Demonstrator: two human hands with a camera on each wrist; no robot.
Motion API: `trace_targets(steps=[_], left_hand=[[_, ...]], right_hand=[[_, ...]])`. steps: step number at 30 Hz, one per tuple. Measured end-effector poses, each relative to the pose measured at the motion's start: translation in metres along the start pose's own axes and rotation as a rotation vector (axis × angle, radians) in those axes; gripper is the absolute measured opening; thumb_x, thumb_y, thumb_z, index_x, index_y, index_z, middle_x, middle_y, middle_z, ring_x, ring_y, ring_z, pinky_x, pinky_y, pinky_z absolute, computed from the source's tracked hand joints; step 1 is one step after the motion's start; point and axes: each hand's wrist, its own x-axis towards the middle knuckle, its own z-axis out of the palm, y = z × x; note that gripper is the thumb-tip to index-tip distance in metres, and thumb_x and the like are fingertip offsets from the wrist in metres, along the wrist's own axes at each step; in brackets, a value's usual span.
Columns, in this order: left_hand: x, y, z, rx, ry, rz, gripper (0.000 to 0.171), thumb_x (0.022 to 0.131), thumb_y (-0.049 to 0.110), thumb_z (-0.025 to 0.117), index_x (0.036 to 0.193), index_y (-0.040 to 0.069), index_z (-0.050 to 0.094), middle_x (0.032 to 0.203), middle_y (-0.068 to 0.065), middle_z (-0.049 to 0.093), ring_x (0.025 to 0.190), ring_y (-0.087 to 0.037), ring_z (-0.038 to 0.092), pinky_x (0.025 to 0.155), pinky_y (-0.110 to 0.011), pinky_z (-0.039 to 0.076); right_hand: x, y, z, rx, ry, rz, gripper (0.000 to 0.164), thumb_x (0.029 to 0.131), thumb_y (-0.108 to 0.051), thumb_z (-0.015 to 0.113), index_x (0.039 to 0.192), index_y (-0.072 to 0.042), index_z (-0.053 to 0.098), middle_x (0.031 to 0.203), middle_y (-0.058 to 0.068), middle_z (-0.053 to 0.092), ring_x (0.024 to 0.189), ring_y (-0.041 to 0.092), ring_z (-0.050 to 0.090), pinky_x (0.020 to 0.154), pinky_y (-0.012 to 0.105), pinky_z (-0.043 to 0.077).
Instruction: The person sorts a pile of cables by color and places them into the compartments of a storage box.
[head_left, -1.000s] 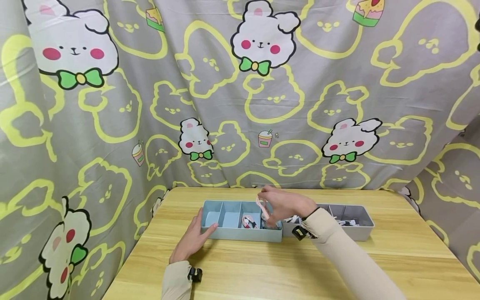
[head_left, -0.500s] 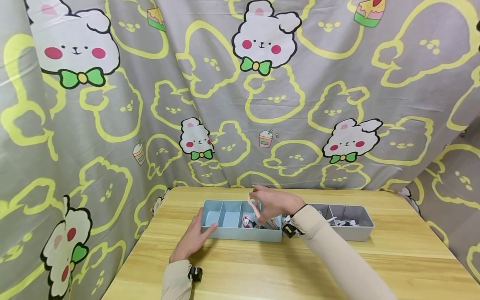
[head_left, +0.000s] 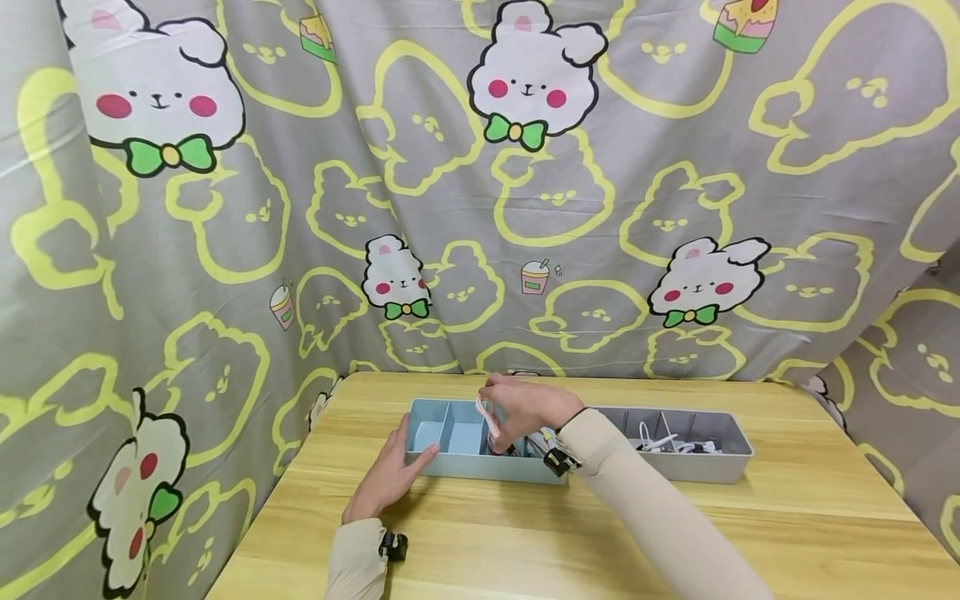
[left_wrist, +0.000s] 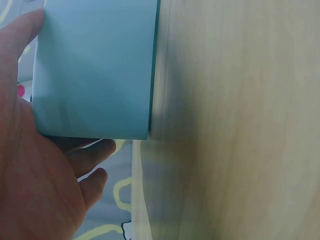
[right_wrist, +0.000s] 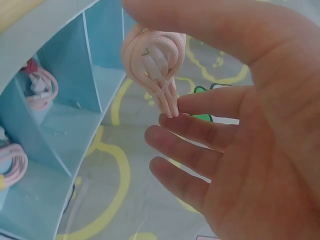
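My left hand holds the left end of a light-blue divided organizer box, thumb at its front rim and fingers along the end wall. The left wrist view shows the box's smooth front wall beside that hand. Over the third compartment from the left, my right hand pinches a coiled pink braided charging cable between thumb and fingertips. Two other coiled cables, one with a red plug and one with a yellow band, lie in separate blue compartments. My right hand partly hides these in the head view.
Right of the blue box stands a grey divided box, partly behind my right forearm. White cables lie in it, one looping above its rim. Both boxes rest on a wooden table before a patterned curtain.
My right hand has moved left with the pink cable, from the blue box's rightmost compartment to over the third. More of the grey box now shows. My left hand stays on the box.
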Motion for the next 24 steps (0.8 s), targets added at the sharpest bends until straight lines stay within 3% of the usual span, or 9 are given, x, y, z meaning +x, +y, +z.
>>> trace_targets(steps=[5,12,24], left_hand=[[0.0,0.001,0.0,0.001,0.003,-0.001,0.106,0.097,0.07,0.053,0.168,0.009,0.003,0.169,-0.028,0.023,0.154,-0.046,0.031,0.124,-0.064,0.029],[0.0,0.001,0.001,0.003,0.002,-0.005,0.104,0.098,0.07,0.052,0.168,0.009,0.004,0.168,-0.028,0.024,0.154,-0.045,0.032,0.124,-0.063,0.031],[0.0,0.0,0.001,-0.022,0.011,-0.002,0.105,0.097,0.069,0.055,0.168,0.008,0.006,0.168,-0.027,0.026,0.154,-0.045,0.033,0.123,-0.064,0.031]], right_hand=[[0.008,-0.004,0.005,0.0,0.01,-0.016,0.075,0.08,-0.039,0.09,0.141,-0.008,0.059,0.133,0.006,0.054,0.109,0.016,0.055,0.091,0.032,0.055],[0.017,-0.007,0.011,0.015,-0.007,-0.007,0.069,0.08,-0.039,0.09,0.136,-0.01,0.061,0.13,0.006,0.053,0.101,0.013,0.052,0.087,0.03,0.054],[0.027,-0.007,0.018,0.042,-0.027,0.033,0.081,0.081,-0.041,0.089,0.147,-0.011,0.054,0.141,0.005,0.05,0.111,0.014,0.056,0.092,0.031,0.055]])
